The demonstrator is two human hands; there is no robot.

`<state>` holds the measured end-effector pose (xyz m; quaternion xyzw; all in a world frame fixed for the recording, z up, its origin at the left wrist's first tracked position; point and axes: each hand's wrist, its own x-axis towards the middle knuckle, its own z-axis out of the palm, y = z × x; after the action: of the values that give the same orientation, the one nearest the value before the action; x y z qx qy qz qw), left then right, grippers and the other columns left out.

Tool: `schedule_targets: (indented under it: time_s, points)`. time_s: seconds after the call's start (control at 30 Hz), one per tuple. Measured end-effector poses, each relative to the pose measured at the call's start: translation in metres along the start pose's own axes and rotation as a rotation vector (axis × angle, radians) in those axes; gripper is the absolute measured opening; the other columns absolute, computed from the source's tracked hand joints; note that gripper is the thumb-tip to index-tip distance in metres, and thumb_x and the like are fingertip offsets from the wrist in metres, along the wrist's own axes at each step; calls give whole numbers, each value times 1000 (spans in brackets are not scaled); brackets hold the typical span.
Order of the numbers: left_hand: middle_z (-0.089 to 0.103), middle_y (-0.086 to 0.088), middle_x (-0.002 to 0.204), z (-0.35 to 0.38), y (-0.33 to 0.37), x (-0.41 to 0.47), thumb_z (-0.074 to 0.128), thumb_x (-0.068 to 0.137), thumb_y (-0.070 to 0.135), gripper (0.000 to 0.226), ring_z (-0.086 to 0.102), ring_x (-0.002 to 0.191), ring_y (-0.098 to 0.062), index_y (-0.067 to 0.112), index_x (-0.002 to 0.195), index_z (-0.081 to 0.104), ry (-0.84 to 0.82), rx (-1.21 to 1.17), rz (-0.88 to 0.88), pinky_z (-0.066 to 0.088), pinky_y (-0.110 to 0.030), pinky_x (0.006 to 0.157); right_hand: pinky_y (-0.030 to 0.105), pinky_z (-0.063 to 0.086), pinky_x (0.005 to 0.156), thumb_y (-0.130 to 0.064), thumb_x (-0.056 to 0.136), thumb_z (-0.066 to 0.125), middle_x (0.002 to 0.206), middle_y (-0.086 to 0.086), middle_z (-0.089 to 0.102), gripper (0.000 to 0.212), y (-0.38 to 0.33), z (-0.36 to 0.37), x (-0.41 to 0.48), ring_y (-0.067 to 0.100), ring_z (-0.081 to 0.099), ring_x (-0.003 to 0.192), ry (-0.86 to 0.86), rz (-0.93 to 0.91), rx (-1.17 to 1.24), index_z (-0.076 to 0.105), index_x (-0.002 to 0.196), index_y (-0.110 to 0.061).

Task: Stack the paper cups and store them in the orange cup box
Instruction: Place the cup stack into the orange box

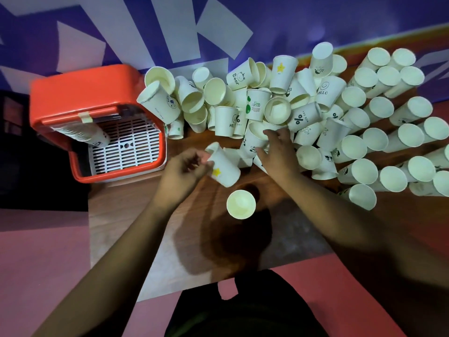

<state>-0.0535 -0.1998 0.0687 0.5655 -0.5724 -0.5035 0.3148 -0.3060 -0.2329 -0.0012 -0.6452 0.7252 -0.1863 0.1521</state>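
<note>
My left hand [187,166] grips a white paper cup with a yellow star [224,167], tilted above the wooden table. My right hand [279,152] reaches into the pile and its fingers curl round a cup with a panda print [252,142]. A single cup [241,204] stands upright just below the star cup, open end up. A big heap of loose printed cups [255,98] lies behind my hands. The orange cup box [82,93] stands at the left with a stack of cups [80,135] lying inside on its white grid.
Many cups stand upside down in rows at the right [388,147]. The wooden table [136,227] has a front edge near my body and a left edge just past the box. A purple wall with white shapes [170,27] rises behind.
</note>
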Motion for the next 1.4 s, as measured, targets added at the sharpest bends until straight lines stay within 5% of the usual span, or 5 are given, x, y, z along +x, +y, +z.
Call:
schedule_targets:
  time_s: [0.43, 0.77, 1.03, 1.3, 1.4]
  points:
    - [50, -3, 114, 54, -42, -46, 65, 88, 31, 21, 49, 106, -24, 14, 98, 74, -112, 491, 369, 44, -31, 91, 43, 49, 81, -13, 93, 59, 105, 21, 63, 21, -3, -11, -8, 39, 59, 100, 17, -103, 64, 64, 109, 0]
    - [40, -11, 151, 71, -65, -42, 77, 87, 21, 9, 50, 133, -31, 15, 93, 73, -301, 521, 301, 47, -33, 103, 11, 39, 94, -24, 80, 75, 115, 10, 49, 15, 8, -44, -56, 18, 52, 108, 192, -122, 313, 70, 79, -10]
    - [47, 2, 139, 74, -75, -36, 88, 74, 23, 86, 42, 130, -20, 16, 145, 41, -329, 381, 93, 38, -35, 107, 15, 41, 94, -13, 72, 81, 134, 8, 53, 11, -6, -54, -99, 8, 57, 114, -26, -81, 511, 70, 70, -13]
    - [48, -2, 146, 19, -90, -25, 73, 76, 56, 81, 42, 133, -19, 23, 146, 46, -406, 502, -70, 37, -38, 113, 32, 41, 104, -25, 75, 80, 130, -2, 49, 24, -18, -40, -127, 16, 48, 125, -170, -207, 446, 72, 97, -20]
    - [58, -8, 130, 12, -91, -9, 76, 88, 29, 53, 56, 113, -21, 10, 133, 55, -218, 505, -134, 44, -30, 94, 30, 37, 107, -28, 75, 79, 135, -3, 47, 59, -21, -34, -130, 17, 43, 127, -252, -250, 328, 58, 129, -24]
